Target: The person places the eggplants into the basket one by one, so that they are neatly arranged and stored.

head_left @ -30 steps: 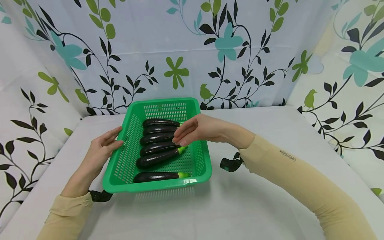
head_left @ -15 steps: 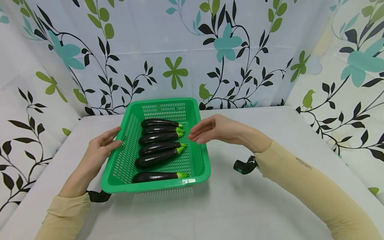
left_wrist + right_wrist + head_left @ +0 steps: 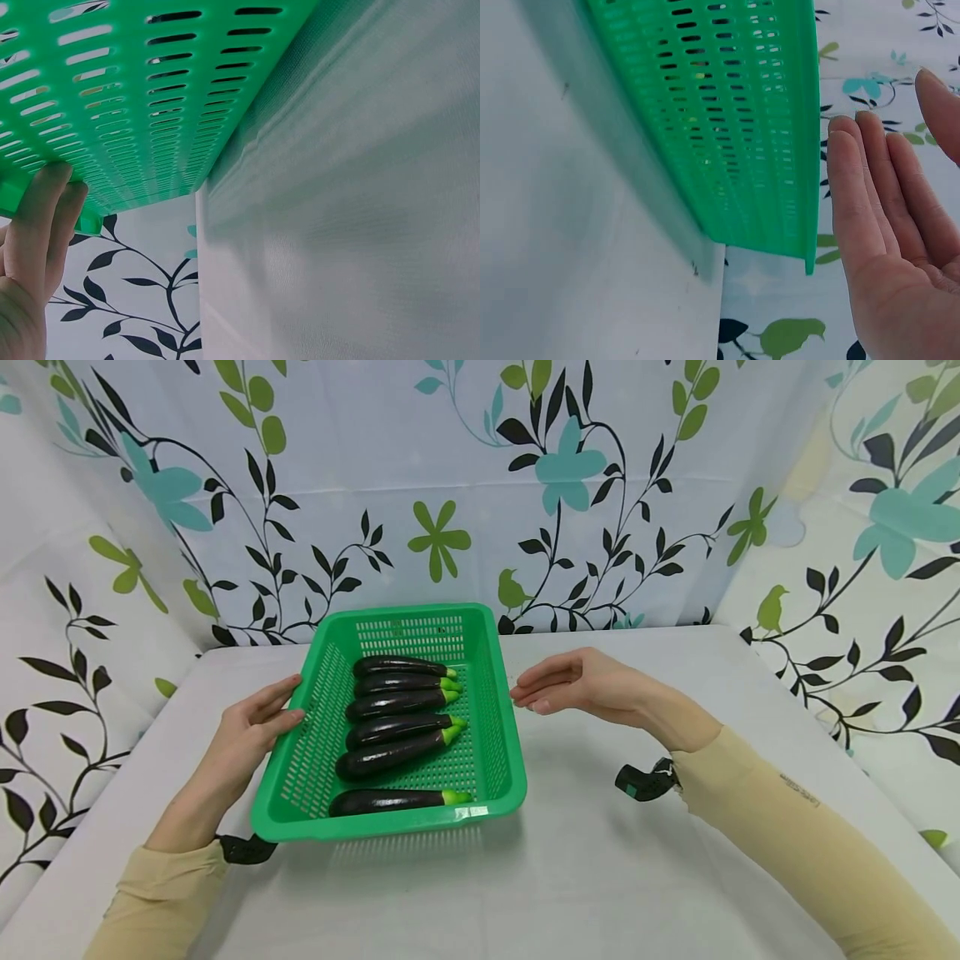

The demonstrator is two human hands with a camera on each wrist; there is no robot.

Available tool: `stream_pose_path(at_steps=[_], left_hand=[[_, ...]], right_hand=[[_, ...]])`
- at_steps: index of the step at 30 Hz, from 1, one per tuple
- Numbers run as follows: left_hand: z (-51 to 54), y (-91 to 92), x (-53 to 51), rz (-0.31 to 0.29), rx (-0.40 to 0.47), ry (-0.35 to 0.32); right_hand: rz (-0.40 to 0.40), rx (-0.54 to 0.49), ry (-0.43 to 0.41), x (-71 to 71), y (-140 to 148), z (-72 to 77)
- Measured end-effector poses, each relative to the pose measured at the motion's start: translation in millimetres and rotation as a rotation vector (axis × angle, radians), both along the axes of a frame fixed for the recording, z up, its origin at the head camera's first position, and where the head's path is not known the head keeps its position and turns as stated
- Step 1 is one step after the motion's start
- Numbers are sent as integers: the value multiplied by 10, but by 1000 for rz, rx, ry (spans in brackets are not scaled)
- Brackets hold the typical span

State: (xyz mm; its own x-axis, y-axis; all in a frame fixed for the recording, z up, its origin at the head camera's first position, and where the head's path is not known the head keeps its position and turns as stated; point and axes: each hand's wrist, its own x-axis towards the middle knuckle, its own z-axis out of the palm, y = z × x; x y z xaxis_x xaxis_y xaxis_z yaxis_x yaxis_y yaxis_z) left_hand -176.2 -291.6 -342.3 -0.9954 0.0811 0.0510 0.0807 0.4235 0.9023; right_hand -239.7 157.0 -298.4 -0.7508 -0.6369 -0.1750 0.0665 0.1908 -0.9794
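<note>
Several glossy dark eggplants (image 3: 390, 753) with green stem ends lie side by side in a green slotted plastic basket (image 3: 510, 768). One eggplant (image 3: 386, 802) rests apart from the others, along the near wall. My left hand (image 3: 243, 735) holds the basket's left rim, with the thumb at the top edge. The left wrist view shows two of its fingers (image 3: 54, 217) against the outer wall under the rim. Just outside the right rim, my right hand (image 3: 592, 685) hovers with nothing in it, its fingers extended together and its thumb apart in the right wrist view.
The basket stands on a white-covered table (image 3: 600, 877). Behind and at both sides hang white cloths (image 3: 480, 460) printed with leaves, flowers and birds. Black straps with small devices (image 3: 645, 782) sit at both wrists.
My right hand has moved right, from over the eggplants' stem ends to outside the basket. My left hand and the basket have stayed almost in place.
</note>
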Motion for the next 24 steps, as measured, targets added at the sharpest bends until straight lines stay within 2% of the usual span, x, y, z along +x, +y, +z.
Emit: stream_pose_path(at_steps=[18, 24], left_hand=[[0, 5, -2, -8, -2, 6], [5, -10, -7, 0, -27, 1]], right_hand=[[-124, 17, 27, 63, 610, -246], [-179, 33, 47, 109, 800, -315]])
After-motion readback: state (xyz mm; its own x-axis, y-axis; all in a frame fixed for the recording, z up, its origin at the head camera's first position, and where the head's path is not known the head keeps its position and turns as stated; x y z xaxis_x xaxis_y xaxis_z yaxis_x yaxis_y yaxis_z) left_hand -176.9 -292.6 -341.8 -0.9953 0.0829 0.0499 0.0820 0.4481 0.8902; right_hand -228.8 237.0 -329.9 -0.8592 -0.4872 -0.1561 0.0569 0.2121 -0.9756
